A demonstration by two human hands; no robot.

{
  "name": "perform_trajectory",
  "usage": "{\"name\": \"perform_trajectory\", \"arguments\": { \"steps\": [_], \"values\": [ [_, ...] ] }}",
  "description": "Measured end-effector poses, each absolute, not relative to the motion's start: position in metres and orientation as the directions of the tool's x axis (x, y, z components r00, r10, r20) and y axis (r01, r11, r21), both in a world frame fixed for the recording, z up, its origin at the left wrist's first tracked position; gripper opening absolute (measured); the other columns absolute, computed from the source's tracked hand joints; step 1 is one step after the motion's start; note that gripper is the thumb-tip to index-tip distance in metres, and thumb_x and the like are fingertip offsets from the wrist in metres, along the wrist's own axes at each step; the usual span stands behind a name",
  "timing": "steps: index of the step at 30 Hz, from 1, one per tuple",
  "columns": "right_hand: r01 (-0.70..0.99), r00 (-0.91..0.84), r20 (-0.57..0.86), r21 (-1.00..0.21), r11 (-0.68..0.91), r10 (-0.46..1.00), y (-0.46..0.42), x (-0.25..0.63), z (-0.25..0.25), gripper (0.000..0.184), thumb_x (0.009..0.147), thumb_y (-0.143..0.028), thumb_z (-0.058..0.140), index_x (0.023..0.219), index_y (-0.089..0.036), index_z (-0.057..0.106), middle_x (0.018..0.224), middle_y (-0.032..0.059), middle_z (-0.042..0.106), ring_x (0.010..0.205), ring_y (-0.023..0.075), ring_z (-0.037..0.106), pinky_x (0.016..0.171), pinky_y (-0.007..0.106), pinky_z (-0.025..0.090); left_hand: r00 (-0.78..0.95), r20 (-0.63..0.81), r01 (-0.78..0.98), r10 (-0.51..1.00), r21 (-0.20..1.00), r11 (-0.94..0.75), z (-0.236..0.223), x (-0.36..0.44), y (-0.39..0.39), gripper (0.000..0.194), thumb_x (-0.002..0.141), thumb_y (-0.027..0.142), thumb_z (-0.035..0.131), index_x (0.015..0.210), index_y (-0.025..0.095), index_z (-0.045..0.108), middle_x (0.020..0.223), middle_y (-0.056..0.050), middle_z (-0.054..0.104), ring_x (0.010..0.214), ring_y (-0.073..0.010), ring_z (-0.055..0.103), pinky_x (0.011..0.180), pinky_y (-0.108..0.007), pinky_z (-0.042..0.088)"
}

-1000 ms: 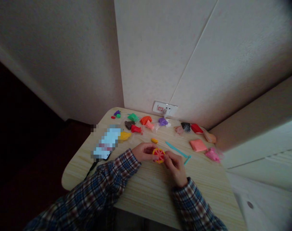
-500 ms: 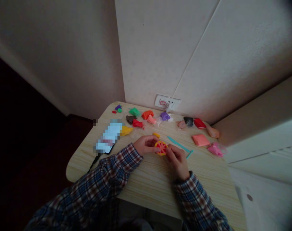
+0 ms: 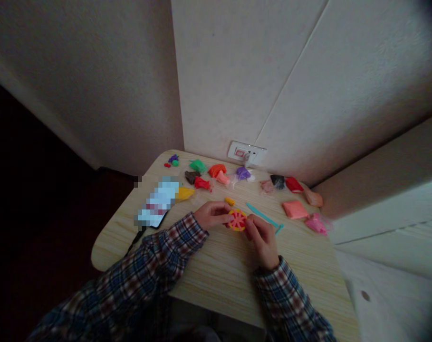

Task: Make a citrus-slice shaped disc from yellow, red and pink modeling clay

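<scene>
Between my hands is a round clay fruit slice (image 3: 237, 220), with a yellow rim, a red face and pink spokes. My left hand (image 3: 212, 215) grips its left edge between thumb and fingers. On the opposite edge, the thumb and fingertips of my right hand (image 3: 261, 237) are pinched together against the slice. Just beyond it lies a small piece of yellow clay (image 3: 229, 201). A teal clay tool (image 3: 264, 214) rests on the table behind my right hand.
Bags of coloured clay line the back, among them green (image 3: 198, 166), purple (image 3: 243, 173) and salmon (image 3: 294, 209). A phone (image 3: 159, 202) with a cable lies at left, near small purple and green clay pieces (image 3: 174, 160). A wall socket (image 3: 247, 152) sits behind the table (image 3: 216, 275).
The slice is tipped slightly, so more of its spoked face shows. Both hands keep hold of it, and the whole view has shifted a little.
</scene>
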State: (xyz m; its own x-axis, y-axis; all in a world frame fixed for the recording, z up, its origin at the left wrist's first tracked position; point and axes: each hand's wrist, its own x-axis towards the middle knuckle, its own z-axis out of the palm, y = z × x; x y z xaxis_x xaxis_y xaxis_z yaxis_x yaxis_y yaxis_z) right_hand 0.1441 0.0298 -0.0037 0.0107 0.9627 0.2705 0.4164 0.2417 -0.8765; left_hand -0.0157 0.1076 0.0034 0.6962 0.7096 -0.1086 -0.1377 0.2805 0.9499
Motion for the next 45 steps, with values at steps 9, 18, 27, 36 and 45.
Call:
{"name": "perform_trajectory", "arguments": {
  "steps": [9, 18, 27, 36, 45],
  "values": [
    [0.488, -0.019, 0.309, -0.827, 0.278, 0.951, 0.030, 0.141, 0.000, 0.038, 0.090, -0.038, 0.040, 0.057, -0.020, 0.044, 0.053, -0.0021, 0.044, 0.055, 0.0117, 0.040, 0.053, 0.026, 0.031, 0.646, -0.096, -0.120, 0.757, 0.967, 0.225, 0.001, -0.018, 0.111, 0.039, 0.057, 0.043, 0.079, 0.063, 0.011, 0.057, 0.059, 0.002, 0.059, 0.056, -0.0078, 0.053, 0.055, -0.020, 0.041],
    [0.550, -0.076, 0.337, -0.771, 0.321, 0.939, 0.029, 0.140, 0.000, 0.035, 0.090, -0.034, 0.041, 0.059, -0.019, 0.047, 0.055, -0.0010, 0.049, 0.057, 0.0123, 0.046, 0.055, 0.026, 0.035, 0.649, -0.095, -0.102, 0.755, 0.972, 0.211, 0.000, -0.018, 0.111, 0.038, 0.056, 0.040, 0.079, 0.067, 0.011, 0.058, 0.061, 0.003, 0.059, 0.057, -0.0070, 0.052, 0.056, -0.020, 0.040],
    [0.589, -0.130, 0.370, -0.717, 0.372, 0.920, 0.029, 0.137, 0.002, 0.037, 0.090, -0.035, 0.040, 0.057, -0.020, 0.048, 0.053, -0.0005, 0.050, 0.055, 0.0131, 0.046, 0.055, 0.027, 0.036, 0.654, -0.095, -0.091, 0.751, 0.975, 0.203, -0.003, -0.021, 0.113, 0.037, 0.055, 0.039, 0.081, 0.065, 0.010, 0.060, 0.062, 0.002, 0.061, 0.060, -0.0078, 0.054, 0.060, -0.020, 0.042],
    [0.621, -0.165, 0.383, -0.675, 0.398, 0.909, 0.029, 0.136, -0.002, 0.034, 0.090, -0.030, 0.040, 0.058, -0.020, 0.047, 0.052, -0.0016, 0.047, 0.055, 0.0126, 0.045, 0.056, 0.027, 0.036, 0.676, -0.092, -0.101, 0.731, 0.971, 0.215, -0.005, -0.017, 0.110, 0.035, 0.058, 0.040, 0.079, 0.065, 0.011, 0.061, 0.061, 0.002, 0.060, 0.060, -0.0080, 0.054, 0.064, -0.022, 0.044],
    [0.635, -0.178, 0.392, -0.655, 0.409, 0.903, 0.029, 0.135, -0.001, 0.033, 0.090, -0.029, 0.040, 0.060, -0.020, 0.049, 0.053, -0.0012, 0.049, 0.055, 0.0128, 0.046, 0.056, 0.027, 0.035, 0.670, -0.100, -0.101, 0.736, 0.969, 0.224, -0.009, -0.015, 0.110, 0.043, 0.052, 0.045, 0.080, 0.068, 0.010, 0.062, 0.060, 0.002, 0.061, 0.057, -0.0074, 0.054, 0.061, -0.021, 0.044]
  ]
}}
